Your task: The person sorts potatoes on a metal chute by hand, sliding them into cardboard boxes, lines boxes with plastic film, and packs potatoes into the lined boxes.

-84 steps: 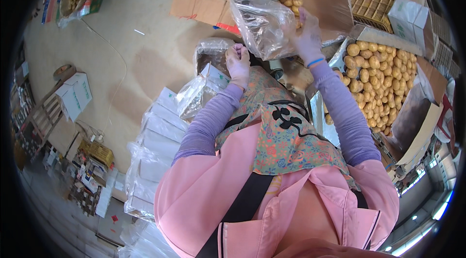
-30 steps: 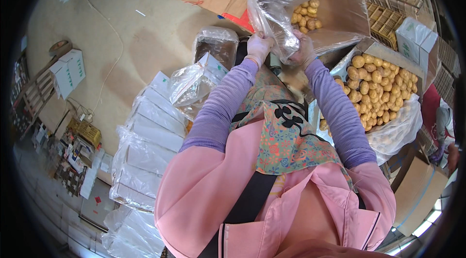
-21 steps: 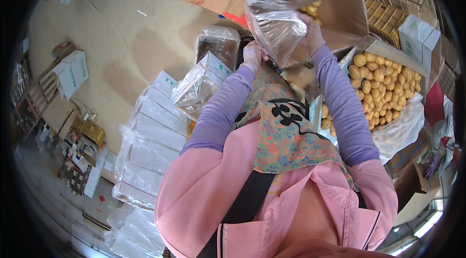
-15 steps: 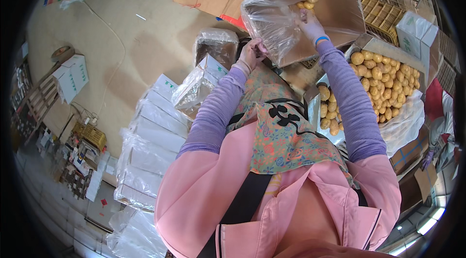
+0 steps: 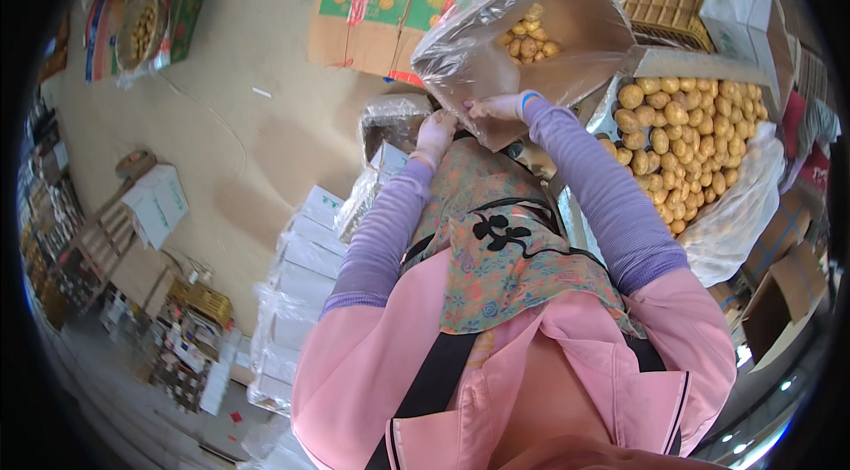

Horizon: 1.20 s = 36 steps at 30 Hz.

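A cardboard box (image 5: 589,5) lined with clear plastic film (image 5: 482,58) stands tilted beyond my lap. Potatoes (image 5: 531,41) lie in a small heap in it. My gloved left hand (image 5: 435,134) is closed at the box's near left corner, on the edge of the plastic liner. Inside the near end of the box is my gloved right hand (image 5: 501,107), its fingers closed on the liner with no potato in them. To the right, a wide container holds a large pile of loose potatoes (image 5: 691,129).
A flat green-and-brown carton (image 5: 363,1) lies on the floor at the far left of the box. White cartons in plastic (image 5: 301,275) line my left side. A yellow crate (image 5: 666,10) and a white carton (image 5: 737,8) stand at far right. White film (image 5: 739,213) hangs beside the pile.
My right hand has drawn back from the potatoes toward the box's near end. More potatoes show in the box. My left hand has shifted slightly left and nearer. The whole view has turned.
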Motion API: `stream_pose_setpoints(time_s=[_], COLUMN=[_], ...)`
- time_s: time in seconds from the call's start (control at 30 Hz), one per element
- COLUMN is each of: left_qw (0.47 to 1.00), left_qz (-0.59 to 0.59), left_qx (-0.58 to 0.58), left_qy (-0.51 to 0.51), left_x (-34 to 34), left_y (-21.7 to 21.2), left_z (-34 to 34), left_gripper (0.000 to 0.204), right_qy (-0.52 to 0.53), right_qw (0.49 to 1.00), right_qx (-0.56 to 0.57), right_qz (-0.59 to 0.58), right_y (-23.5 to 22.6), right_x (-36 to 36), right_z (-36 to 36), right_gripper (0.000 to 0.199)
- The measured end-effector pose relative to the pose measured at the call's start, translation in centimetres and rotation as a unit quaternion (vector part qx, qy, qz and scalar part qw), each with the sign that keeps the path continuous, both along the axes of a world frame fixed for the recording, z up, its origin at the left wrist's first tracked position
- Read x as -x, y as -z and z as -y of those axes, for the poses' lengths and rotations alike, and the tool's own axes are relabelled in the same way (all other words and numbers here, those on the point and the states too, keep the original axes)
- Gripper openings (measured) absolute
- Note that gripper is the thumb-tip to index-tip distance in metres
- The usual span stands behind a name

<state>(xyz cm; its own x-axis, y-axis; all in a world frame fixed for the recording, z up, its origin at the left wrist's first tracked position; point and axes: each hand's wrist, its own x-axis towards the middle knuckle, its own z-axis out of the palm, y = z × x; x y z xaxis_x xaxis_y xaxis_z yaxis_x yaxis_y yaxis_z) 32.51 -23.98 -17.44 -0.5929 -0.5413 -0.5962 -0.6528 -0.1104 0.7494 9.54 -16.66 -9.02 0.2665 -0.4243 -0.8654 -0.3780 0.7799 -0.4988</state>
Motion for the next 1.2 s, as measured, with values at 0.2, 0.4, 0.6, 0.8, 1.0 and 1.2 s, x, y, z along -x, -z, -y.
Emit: stream_pose_setpoints(time_s=[0.2, 0.4, 0.6, 0.8, 1.0, 1.2], left_qw=[0.961, 0.957, 0.912, 0.911, 0.82, 0.665], left_qz=[0.001, 0.103, 0.051, 0.143, -0.174, -0.209], left_qx=[-0.27, -0.259, -0.052, -0.093, 0.425, 0.612], left_qy=[-0.059, 0.077, 0.403, 0.376, 0.342, 0.374], left_x=[1.3, 0.2, -2.3, 8.9, 22.0, 35.3], left_y=[-1.8, -3.7, -2.1, -18.3, -16.2, -12.0], left_z=[2.3, -0.9, 0.4, 6.6, 7.1, 4.9], left_gripper=[0.018, 0.027, 0.055, 0.026, 0.03, 0.046], right_qy=[0.392, 0.406, 0.269, 0.141, 0.046, 0.08], right_qw=[0.9, 0.819, 0.621, 0.911, 0.934, 0.903], right_qx=[0.013, 0.198, 0.287, 0.018, 0.067, 0.158], right_qz=[-0.192, -0.354, -0.678, -0.388, -0.347, -0.39], right_y=[4.7, -2.4, -3.9, -2.5, -0.1, -0.5], right_x=[6.4, 13.3, 20.7, 30.2, 31.9, 29.5], right_z=[-2.9, -2.3, -0.9, -1.0, -1.8, -1.6], right_gripper=[0.043, 0.045, 0.048, 0.049, 0.045, 0.051])
